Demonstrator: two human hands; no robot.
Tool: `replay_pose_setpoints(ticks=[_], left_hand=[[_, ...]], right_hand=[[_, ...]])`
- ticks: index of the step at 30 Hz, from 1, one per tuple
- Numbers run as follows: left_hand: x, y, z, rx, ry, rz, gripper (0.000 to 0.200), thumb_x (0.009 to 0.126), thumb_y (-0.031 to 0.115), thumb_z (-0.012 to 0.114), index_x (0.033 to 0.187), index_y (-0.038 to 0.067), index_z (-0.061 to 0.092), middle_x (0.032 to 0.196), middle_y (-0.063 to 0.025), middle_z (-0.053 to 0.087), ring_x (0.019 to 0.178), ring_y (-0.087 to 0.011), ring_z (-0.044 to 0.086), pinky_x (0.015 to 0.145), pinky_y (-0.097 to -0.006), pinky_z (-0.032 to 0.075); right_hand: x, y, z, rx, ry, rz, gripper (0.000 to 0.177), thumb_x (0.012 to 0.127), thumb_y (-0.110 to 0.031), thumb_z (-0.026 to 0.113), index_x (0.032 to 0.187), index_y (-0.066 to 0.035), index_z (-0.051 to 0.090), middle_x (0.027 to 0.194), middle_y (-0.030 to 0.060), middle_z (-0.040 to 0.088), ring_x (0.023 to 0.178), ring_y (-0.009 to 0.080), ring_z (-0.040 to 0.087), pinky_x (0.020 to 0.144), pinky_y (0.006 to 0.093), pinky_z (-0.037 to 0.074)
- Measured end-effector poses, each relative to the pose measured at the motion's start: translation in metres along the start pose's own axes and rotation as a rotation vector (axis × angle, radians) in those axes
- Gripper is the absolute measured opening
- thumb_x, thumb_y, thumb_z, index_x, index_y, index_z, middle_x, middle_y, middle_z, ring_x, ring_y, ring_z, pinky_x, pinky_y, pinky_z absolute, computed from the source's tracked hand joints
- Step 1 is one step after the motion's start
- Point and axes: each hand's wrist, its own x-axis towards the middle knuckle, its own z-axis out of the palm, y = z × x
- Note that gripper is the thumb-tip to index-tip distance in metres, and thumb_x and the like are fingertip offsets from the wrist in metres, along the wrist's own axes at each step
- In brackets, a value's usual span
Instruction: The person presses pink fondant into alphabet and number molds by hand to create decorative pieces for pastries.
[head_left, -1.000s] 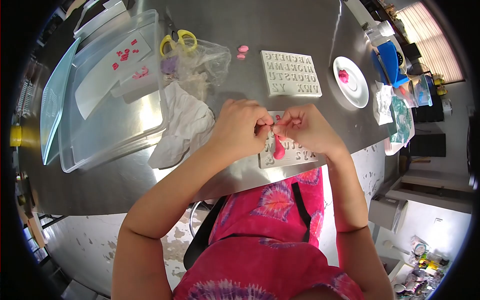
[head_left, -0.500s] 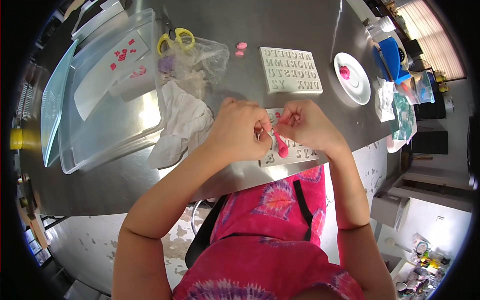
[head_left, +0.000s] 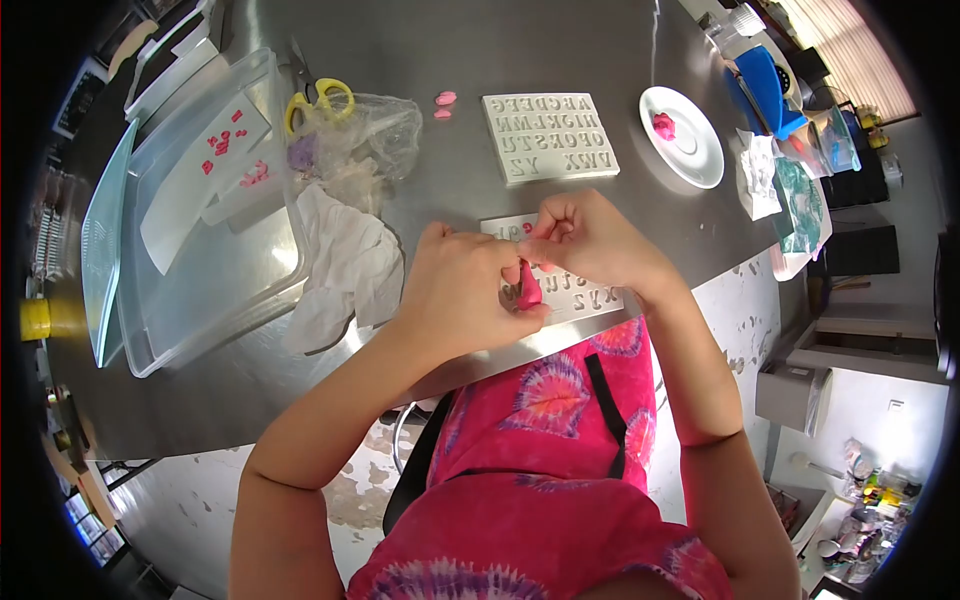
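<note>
While the grip of the left hand (head_left: 455, 295) pinches the rounded lower end of a soft pink teardrop-shaped lump of paste (head_left: 528, 291), the right hand (head_left: 590, 240) presses its grip together on the thin top, just above a white rectangular letter mould (head_left: 590, 298) on the steel worktop (head_left: 480, 40).

The surface (head_left: 480, 40) is brushed metal with a soft sheen. The far letter mould (head_left: 550, 135) looks matt and rubbery. Left of it lie a crinkled clear plastic bag (head_left: 375, 125) and a smooth translucent plastic tub (head_left: 220, 290). Right of it sits a glossy white plate (head_left: 695, 150). Nearer the person, the pink putty (head_left: 528, 290) looks soft and smooth.
</note>
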Motion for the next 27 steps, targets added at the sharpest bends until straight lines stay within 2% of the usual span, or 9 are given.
replay_pose_setpoints(ticks=[3, 9, 11, 15, 18, 20, 23, 26, 27], left_hand=[[0.000, -0.003, -0.001, -0.039, -0.019, 0.004, 0.022, 0.052, 0.020, 0.072, 0.060, 0.011, 0.054, 0.050, 0.0009, 0.050, 0.047, -0.0171, 0.049, 0.062, -0.0316, 0.035], [0.004, -0.011, -0.007, -0.145, -0.060, -0.022, 0.018, 0.051, 0.011, 0.065, 0.061, 0.006, 0.051, 0.049, -0.0039, 0.048, 0.045, -0.0200, 0.048, 0.059, -0.0306, 0.036], [0.005, -0.012, -0.008, -0.146, -0.075, -0.014, 0.018, 0.051, 0.010, 0.065, 0.061, 0.005, 0.051, 0.048, -0.0046, 0.047, 0.045, -0.0208, 0.048, 0.057, -0.0306, 0.037], [0.004, -0.010, -0.010, -0.057, -0.054, 0.042, 0.016, 0.051, 0.008, 0.063, 0.063, 0.005, 0.053, 0.050, -0.0053, 0.047, 0.047, -0.0231, 0.048, 0.053, -0.0315, 0.038], [0.005, -0.013, -0.007, -0.102, -0.014, 0.046, 0.016, 0.051, 0.007, 0.063, 0.063, 0.005, 0.053, 0.053, -0.0063, 0.048, 0.047, -0.0239, 0.048, 0.052, -0.0321, 0.038], [0.006, -0.013, -0.007, -0.139, 0.011, 0.049, 0.016, 0.051, 0.007, 0.063, 0.063, 0.005, 0.053, 0.054, -0.0070, 0.049, 0.047, -0.0241, 0.047, 0.052, -0.0323, 0.038], [0.007, -0.012, -0.009, -0.148, -0.058, -0.010, 0.014, 0.054, 0.014, 0.063, 0.062, 0.006, 0.054, 0.058, -0.0074, 0.053, 0.052, -0.0269, 0.051, 0.057, -0.0357, 0.038], [0.007, -0.012, -0.009, -0.134, -0.053, 0.003, 0.014, 0.054, 0.012, 0.063, 0.063, 0.005, 0.056, 0.058, -0.0073, 0.052, 0.051, -0.0263, 0.051, 0.053, -0.0352, 0.039], [0.007, -0.013, -0.009, -0.181, -0.038, -0.007, 0.014, 0.054, 0.011, 0.063, 0.063, 0.004, 0.056, 0.058, -0.0076, 0.052, 0.051, -0.0258, 0.052, 0.051, -0.0344, 0.040]], right_hand=[[0.000, -0.005, 0.001, -0.117, 0.007, -0.006, 0.017, 0.070, -0.013, 0.070, 0.071, 0.002, 0.063, 0.062, 0.0130, 0.062, 0.053, 0.0159, 0.058, 0.051, 0.0288, 0.044], [-0.006, -0.010, 0.006, -0.259, 0.105, -0.045, 0.018, 0.069, -0.013, 0.071, 0.069, 0.002, 0.061, 0.060, 0.0110, 0.061, 0.053, 0.0133, 0.057, 0.049, 0.0287, 0.043], [-0.003, 0.002, 0.003, -0.040, 0.032, -0.056, 0.015, 0.074, -0.005, 0.069, 0.067, 0.001, 0.057, 0.058, 0.0043, 0.057, 0.055, 0.0059, 0.051, 0.046, 0.0238, 0.038], [-0.004, -0.006, 0.001, -0.070, -0.017, -0.034, 0.015, 0.075, -0.004, 0.069, 0.066, 0.001, 0.058, 0.060, 0.0047, 0.057, 0.056, 0.0063, 0.052, 0.048, 0.0242, 0.040], [-0.011, -0.013, 0.013, -0.254, 0.100, 0.001, 0.016, 0.076, -0.005, 0.069, 0.066, 0.001, 0.058, 0.062, 0.0045, 0.059, 0.057, 0.0061, 0.053, 0.049, 0.0235, 0.041], [-0.015, -0.005, 0.018, -0.328, 0.243, -0.148, 0.014, 0.070, -0.011, 0.071, 0.071, 0.001, 0.063, 0.063, 0.0131, 0.063, 0.056, 0.0188, 0.062, 0.053, 0.0306, 0.046], [-0.010, 0.001, 0.008, -0.133, 0.145, -0.062, 0.013, 0.069, -0.010, 0.070, 0.070, 0.001, 0.062, 0.062, 0.0140, 0.062, 0.057, 0.0238, 0.062, 0.055, 0.0331, 0.047], [-0.010, -0.007, 0.006, -0.199, 0.089, -0.023, 0.012, 0.073, -0.005, 0.069, 0.069, 0.001, 0.060, 0.061, 0.0085, 0.060, 0.054, 0.0109, 0.054, 0.051, 0.0273, 0.043], [-0.011, -0.009, 0.007, -0.198, 0.090, -0.023, 0.012, 0.073, -0.005, 0.069, 0.069, 0.001, 0.060, 0.061, 0.0085, 0.060, 0.054, 0.0109, 0.054, 0.051, 0.0273, 0.043]])
